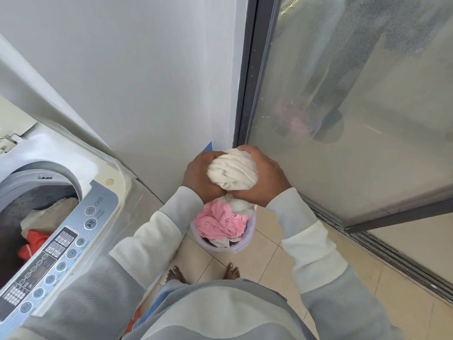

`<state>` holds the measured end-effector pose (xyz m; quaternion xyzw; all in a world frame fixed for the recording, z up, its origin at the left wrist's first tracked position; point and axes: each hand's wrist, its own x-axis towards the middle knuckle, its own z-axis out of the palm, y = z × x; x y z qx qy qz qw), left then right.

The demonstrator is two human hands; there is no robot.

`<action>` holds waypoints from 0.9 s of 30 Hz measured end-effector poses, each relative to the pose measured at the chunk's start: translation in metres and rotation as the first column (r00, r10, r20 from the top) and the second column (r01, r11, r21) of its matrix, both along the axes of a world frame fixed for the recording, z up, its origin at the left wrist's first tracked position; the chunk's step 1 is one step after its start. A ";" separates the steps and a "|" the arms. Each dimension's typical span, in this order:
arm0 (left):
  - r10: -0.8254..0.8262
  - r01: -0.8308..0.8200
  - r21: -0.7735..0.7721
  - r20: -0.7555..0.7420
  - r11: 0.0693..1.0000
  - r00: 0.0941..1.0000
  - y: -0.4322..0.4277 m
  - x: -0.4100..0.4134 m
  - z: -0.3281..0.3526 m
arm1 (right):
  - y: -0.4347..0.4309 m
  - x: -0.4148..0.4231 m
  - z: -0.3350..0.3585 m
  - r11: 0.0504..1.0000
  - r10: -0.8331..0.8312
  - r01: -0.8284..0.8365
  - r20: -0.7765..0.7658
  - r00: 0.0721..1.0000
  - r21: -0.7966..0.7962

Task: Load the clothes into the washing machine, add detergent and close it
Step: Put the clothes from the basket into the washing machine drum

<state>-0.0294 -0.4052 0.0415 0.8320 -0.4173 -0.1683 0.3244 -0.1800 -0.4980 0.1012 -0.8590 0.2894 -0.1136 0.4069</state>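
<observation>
A bunched cream-white garment [232, 171] is held above a small translucent bucket [241, 245] on the floor. My left hand [199, 176] grips its left side and my right hand [266, 177] grips its right side, and a tail of it hangs into the bucket. The bucket holds a pink garment [219, 222] and darker clothes beneath. At the left stands a top-loading washing machine [81, 173] with its drum open; a beige cloth [52, 213] and a red-orange cloth [33, 244] lie inside. No detergent is in view.
The machine's control panel [56, 251] faces me at lower left. A white wall [147, 82] rises behind the bucket, and a frosted glass sliding door [355, 106] with a floor track runs along the right. My bare feet stand on beige tiles [269, 263].
</observation>
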 end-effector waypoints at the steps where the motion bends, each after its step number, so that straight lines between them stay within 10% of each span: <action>1: 0.036 -0.044 -0.083 -0.094 0.996 0.995 0.002 -0.005 0.006 | -0.001 -0.002 -0.002 0.999 -0.029 0.030 0.051 0.998 -0.028; 5: 0.088 -0.280 -0.293 -0.532 0.914 0.842 0.012 -0.015 0.026 | 0.001 -0.013 -0.027 0.979 -0.150 0.178 0.242 0.959 -0.099; 9: 0.106 -0.429 -0.256 -0.745 0.866 0.659 0.006 -0.027 0.026 | 0.026 -0.007 -0.048 0.936 -0.346 0.258 0.479 0.807 0.241; 15: 0.007 -0.268 -0.271 -0.690 0.924 0.723 0.010 -0.026 0.033 | 0.034 0.009 -0.056 0.648 -0.690 0.266 0.402 0.601 0.714; 20: -0.057 -0.247 -0.351 -0.669 0.903 0.741 0.031 0.008 0.044 | 0.022 0.026 -0.053 0.541 -0.677 0.211 0.273 0.683 0.814; 27: -0.080 -0.480 -0.365 -0.853 0.798 0.515 0.056 0.058 0.028 | 0.029 0.073 -0.022 0.533 -0.437 -0.065 0.340 0.833 0.844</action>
